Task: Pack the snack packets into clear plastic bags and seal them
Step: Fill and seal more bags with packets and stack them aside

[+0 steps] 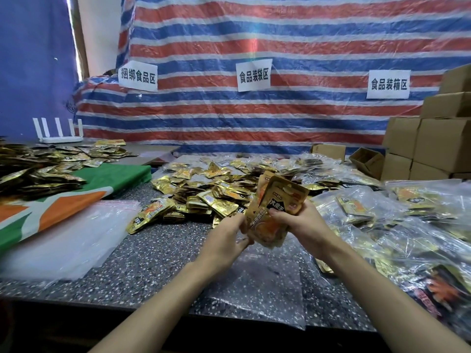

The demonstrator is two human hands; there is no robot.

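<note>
Gold snack packets (276, 207) fanned upright above clear bag (265, 281).

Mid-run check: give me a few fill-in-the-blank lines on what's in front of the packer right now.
The left hand and right hand together grip a bunch of ____.
The cardboard boxes are stacked on the ____ side of the view.
____ paper signs hang on the striped tarp.
Missing words: snack packets; right; three.
</note>
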